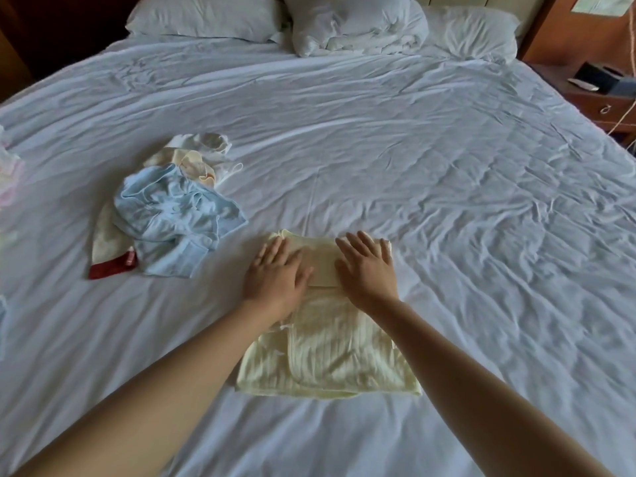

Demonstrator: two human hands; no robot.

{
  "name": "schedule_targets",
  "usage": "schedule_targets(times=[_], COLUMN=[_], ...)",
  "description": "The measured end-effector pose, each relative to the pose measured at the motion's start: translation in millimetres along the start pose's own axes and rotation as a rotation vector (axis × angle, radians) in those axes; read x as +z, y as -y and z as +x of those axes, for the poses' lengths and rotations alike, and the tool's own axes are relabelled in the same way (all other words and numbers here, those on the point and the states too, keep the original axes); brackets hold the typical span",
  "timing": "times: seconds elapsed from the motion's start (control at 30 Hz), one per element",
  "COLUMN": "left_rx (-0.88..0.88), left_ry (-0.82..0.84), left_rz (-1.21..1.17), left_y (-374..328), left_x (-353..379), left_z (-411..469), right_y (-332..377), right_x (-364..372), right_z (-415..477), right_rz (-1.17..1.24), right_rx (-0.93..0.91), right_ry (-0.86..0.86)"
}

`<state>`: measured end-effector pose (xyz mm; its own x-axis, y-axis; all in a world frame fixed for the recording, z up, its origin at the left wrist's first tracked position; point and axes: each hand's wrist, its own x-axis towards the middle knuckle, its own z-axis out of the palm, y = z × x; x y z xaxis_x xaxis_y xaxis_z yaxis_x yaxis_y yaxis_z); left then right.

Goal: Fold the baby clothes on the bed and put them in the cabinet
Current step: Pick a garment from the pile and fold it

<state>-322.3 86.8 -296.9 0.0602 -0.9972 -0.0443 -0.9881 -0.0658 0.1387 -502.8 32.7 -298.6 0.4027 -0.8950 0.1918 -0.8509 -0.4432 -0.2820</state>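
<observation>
Hands flat, fingers straight: left hand (275, 275) and right hand (368, 266) press the folded yellow garment (327, 356). Unfolded clothes pile (172, 208) sits nearby on the bed (447, 166).

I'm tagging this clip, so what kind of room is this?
Most likely a bedroom: a wide bed with a white sheet, pillows at its head, and a wooden nightstand beside it.

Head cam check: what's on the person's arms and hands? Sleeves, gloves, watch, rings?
Nothing worn shows. The left hand and right hand are bare: no gloves, no rings visible. No watch or band at either wrist. The left arm and right arm are uncovered down to the frame edge; no sleeve in view.
</observation>
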Motion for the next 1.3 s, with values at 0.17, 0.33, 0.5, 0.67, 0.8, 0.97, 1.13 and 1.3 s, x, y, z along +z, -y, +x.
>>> schedule_targets(times=[0.17, 0.33, 0.5, 0.67, 0.8, 0.97, 1.13, 1.3], left_rx=[-0.183, -0.197, -0.215, -0.330, -0.335, -0.294, -0.170, -0.059], left_ry=[0.112, 0.044, -0.056, -0.034, -0.105, -0.237, -0.298, -0.311], left_rz=[-0.064, -0.143, -0.164, -0.415, -0.580, -0.772, -0.847, -0.767], left_y=[8.3, 9.5, 29.3, 40.4, 42.2, 41.5, 42.8, 39.1], left_x=[6.7, -1.3, -9.4, -11.5, -15.8, -36.4, -52.3, -59.6], left_z=[6.7, 20.1, 42.7, 53.9, 52.0, 29.5, -19.3, -83.0], right_y=[-3.6, -8.7, -26.6, -36.9, -36.7, -26.3, -9.9, 1.2], right_x=[7.4, -0.7, -25.6, -36.8, -42.5, -67.9, -98.9, -111.9], right_z=[-5.4, 3.9, 29.6, 52.1, 55.1, 37.3, -0.1, -49.2], right_rz=[-0.029, -0.016, 0.070, 0.047, 0.135, 0.186, 0.222, 0.111], right_rx=[0.061, 0.121, 0.283, 0.353, 0.319, 0.262, 0.145, -0.003], right_ry=[0.211, 0.196, 0.256, 0.348, 0.338, 0.236, 0.107, 0.085])
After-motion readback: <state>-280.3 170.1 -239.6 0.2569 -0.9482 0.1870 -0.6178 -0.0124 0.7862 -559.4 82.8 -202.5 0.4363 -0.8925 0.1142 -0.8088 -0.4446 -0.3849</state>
